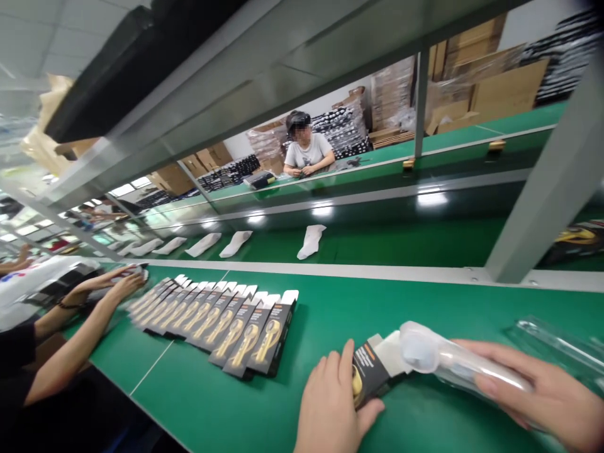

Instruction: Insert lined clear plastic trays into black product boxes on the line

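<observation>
My left hand is closed around a small black carton with a gold shower head printed on it. The carton lies tilted on the green table, its white end flap open toward the right. My right hand grips the handle of a shower head in a clear plastic shell. A whitish wrap seems to cover it inside. Its round end is right at the carton's open flap; I cannot tell whether any part is inside. Left of my hands lies an overlapping row of similar cartons, flaps open.
Beyond a pale rail runs a green belt with several white-wrapped pieces. A clear plastic shell lies at right. A metal post rises there. A co-worker's hands are at left; another person sits across.
</observation>
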Tool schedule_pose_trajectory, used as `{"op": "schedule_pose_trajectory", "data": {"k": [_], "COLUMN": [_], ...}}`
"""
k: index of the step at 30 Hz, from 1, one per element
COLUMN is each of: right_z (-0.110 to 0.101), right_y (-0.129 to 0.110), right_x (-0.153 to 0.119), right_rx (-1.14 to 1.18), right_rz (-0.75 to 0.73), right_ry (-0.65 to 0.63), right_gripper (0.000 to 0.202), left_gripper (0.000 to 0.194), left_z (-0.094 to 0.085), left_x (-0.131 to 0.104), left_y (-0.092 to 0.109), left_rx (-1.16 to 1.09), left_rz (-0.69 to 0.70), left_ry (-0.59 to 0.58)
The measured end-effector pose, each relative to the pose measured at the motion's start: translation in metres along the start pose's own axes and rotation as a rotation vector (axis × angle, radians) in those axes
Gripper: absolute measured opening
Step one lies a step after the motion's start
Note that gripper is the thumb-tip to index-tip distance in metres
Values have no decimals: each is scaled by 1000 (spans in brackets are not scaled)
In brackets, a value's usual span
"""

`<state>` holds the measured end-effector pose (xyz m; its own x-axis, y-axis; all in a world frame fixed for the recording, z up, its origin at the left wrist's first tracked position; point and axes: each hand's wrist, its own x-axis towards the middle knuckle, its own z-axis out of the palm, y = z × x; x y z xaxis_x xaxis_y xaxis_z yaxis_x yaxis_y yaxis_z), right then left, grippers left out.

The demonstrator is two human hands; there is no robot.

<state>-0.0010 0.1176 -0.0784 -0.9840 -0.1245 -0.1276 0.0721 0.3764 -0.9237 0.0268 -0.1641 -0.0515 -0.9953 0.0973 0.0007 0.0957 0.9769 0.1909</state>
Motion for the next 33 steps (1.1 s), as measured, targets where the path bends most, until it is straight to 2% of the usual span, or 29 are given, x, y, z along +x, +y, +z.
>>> {"op": "schedule_pose_trajectory", "data": {"k": [4,7,9,12,14,17,19,23,28,33], "right_z": [-6,-20,-31,-38,-35,-24,-15,-5,1,4], "right_y": [-24,-26,-24,-23,-20,-13,-11,-16,-24,-37], "right_x": [3,1,-3,-8,-11,-14,-15,-17,-13,-14], "right_rx": [278,356,333,159,56,80,109,49,-50,-174], "right_rz": [191,279,295,241,206,230,239,169,141,46], "right_ry": [-265,-410,-474,-467,-450,-542,-590,-527,-431,-338], "right_gripper": [54,54,53,38,27,33,34,17,12,16], "left_gripper": [70,72,75,73,67,63,62,62,61,58], "left_z": [8,5,0,-4,-2,2,4,4,3,-2], "left_x": [4,4,4,6,7,8,8,7,13,28], "left_y": [-1,-2,0,6,10,15,17,19,18,16], "left_rx": [32,79,100,116,86,6,-13,-5,6,58], "left_rz": [251,482,586,674,706,726,773,805,767,840], "left_ry": [163,306,338,333,366,436,433,381,366,355]}}
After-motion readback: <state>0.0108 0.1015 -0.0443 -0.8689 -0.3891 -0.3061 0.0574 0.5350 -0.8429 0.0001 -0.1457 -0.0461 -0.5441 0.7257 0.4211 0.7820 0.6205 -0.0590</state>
